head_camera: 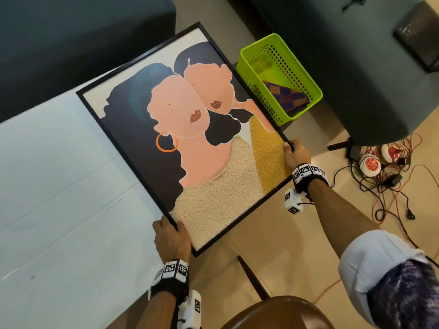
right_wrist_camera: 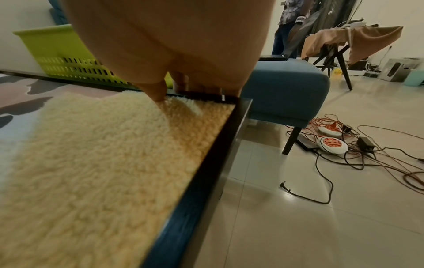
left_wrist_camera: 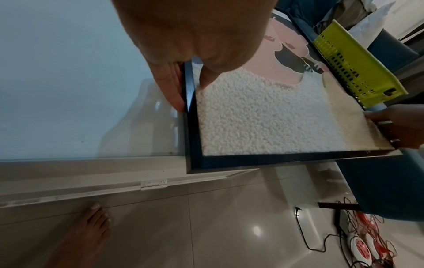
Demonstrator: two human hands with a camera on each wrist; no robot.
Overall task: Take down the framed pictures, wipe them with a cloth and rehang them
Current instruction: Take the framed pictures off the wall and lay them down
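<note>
Both hands clamp the framed picture [head_camera: 190, 138] by its black rim: left hand [head_camera: 172, 241] near the bottom corner, right hand [head_camera: 294, 155] on the opposite edge, likely to steady it. Beyond the right hand sits a green basket [head_camera: 261, 51] holding a patterned cloth [head_camera: 285, 93].

The frame [head_camera: 152, 184] hides both hands' fingers [head_camera: 166, 224]; the basket [head_camera: 306, 93] half-hides a patterned cloth [head_camera: 285, 93].

Black-framed picture [head_camera: 190, 138] — peach, cream, mustard; lime-green basket [head_camera: 280, 55]; purple-checked cloth [head_camera: 287, 93].
</note>
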